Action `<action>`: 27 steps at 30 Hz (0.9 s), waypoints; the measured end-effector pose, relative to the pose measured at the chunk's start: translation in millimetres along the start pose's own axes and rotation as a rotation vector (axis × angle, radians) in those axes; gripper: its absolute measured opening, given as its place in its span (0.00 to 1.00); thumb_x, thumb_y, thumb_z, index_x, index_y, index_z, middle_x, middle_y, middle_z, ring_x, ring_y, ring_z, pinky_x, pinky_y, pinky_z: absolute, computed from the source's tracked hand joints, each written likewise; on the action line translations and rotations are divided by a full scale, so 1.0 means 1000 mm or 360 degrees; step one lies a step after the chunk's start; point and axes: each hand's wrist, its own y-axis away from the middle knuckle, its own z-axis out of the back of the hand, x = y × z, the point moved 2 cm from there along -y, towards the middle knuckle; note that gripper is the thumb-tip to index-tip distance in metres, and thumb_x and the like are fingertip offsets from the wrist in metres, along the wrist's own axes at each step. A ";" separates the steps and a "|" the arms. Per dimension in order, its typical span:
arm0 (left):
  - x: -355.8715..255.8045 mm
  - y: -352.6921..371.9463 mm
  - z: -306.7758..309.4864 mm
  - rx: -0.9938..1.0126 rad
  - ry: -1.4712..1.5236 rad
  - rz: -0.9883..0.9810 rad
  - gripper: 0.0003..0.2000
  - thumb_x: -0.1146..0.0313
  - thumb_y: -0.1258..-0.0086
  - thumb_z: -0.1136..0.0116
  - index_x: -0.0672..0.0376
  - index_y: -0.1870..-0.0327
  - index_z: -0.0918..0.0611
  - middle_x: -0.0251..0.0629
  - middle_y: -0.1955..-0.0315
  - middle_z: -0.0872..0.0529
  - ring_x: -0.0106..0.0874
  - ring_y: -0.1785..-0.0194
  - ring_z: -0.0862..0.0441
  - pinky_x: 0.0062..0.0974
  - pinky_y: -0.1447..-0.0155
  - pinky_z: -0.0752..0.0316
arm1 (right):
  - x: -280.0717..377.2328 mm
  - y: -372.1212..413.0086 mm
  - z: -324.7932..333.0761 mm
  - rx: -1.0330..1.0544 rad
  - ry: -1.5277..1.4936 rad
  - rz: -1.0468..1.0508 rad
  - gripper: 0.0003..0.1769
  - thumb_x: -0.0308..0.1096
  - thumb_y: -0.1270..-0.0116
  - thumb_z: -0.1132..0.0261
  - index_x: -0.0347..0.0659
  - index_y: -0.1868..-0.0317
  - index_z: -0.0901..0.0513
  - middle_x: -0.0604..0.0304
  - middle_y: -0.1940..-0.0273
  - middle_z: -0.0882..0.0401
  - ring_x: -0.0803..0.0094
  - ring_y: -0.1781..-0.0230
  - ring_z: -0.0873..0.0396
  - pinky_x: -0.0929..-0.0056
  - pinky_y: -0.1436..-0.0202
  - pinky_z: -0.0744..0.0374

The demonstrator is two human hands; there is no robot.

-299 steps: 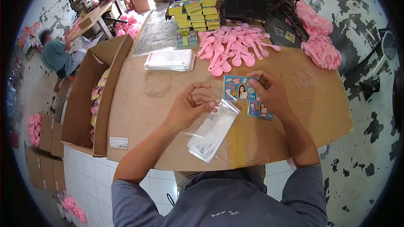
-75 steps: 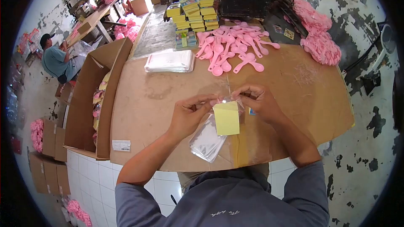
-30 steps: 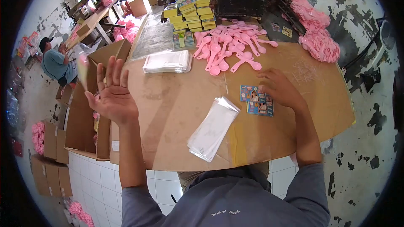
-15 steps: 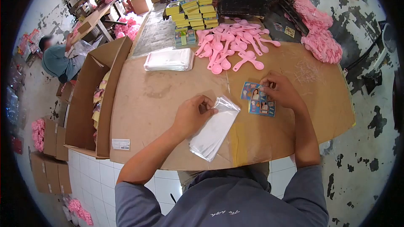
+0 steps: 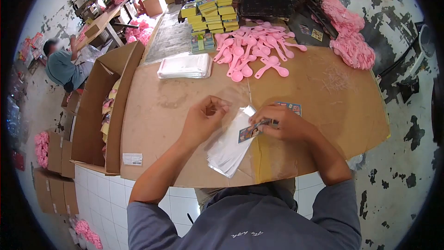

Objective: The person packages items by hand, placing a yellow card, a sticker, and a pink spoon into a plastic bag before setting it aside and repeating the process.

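My left hand [image 5: 202,121] is closed in a pinch at the lip of a clear plastic bag, lifted a little off the pile; the thin film is hard to make out. Below lies a fanned stack of clear plastic bags [image 5: 227,155]. Over its upper right side, my right hand [image 5: 289,124] grips a small printed card [image 5: 248,133], tilted, between thumb and fingers. Behind that hand, partly hidden, more printed cards [image 5: 294,108] lie on the cardboard-covered table [image 5: 166,106].
Pink spoons [image 5: 249,48] are heaped at the back, beside a bundle of clear bags [image 5: 185,66]. Stacked card packs [image 5: 208,14] stand behind. An open cardboard box [image 5: 88,125] borders the left side. Another person [image 5: 64,67] sits at far left.
My right hand has picked a card from the small pile and carried it left to the bags. My left hand has moved slightly up and left, pulling at a bag's lip.
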 end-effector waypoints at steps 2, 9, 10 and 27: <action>-0.006 -0.001 0.003 0.0018 0.0355 -0.0073 0.12 0.73 0.23 0.38 0.65 0.43 0.22 0.40 0.60 0.10 0.27 0.57 0.11 0.24 0.54 0.17 | -0.004 0.000 0.007 -0.0130 -0.0102 -0.0202 0.11 0.28 0.33 0.31 0.39 0.51 0.13 0.57 0.57 0.13 0.67 0.54 0.16 0.67 0.50 0.20; -0.026 0.009 0.000 0.0205 0.0517 0.0014 0.18 0.75 0.24 0.36 0.64 0.37 0.26 0.46 0.57 0.08 0.30 0.57 0.10 0.26 0.54 0.15 | -0.005 -0.005 0.018 -0.0527 -0.0582 -0.0491 0.15 0.27 0.29 0.32 0.36 0.43 0.17 0.59 0.52 0.13 0.77 0.55 0.16 0.73 0.52 0.18; -0.026 0.010 -0.003 0.0223 0.0511 0.0072 0.19 0.76 0.25 0.36 0.64 0.37 0.26 0.47 0.58 0.08 0.30 0.58 0.09 0.26 0.55 0.15 | -0.001 -0.005 0.017 -0.0593 -0.0781 -0.0481 0.16 0.26 0.29 0.32 0.35 0.42 0.18 0.60 0.51 0.14 0.77 0.54 0.16 0.73 0.51 0.18; -0.021 0.019 -0.023 0.0334 0.0038 -0.0030 0.26 0.79 0.26 0.35 0.64 0.29 0.27 0.41 0.58 0.08 0.21 0.56 0.13 0.19 0.54 0.20 | 0.019 -0.013 -0.009 -0.0686 -0.0711 -0.0343 0.14 0.28 0.31 0.29 0.41 0.46 0.12 0.57 0.58 0.13 0.74 0.65 0.18 0.74 0.59 0.21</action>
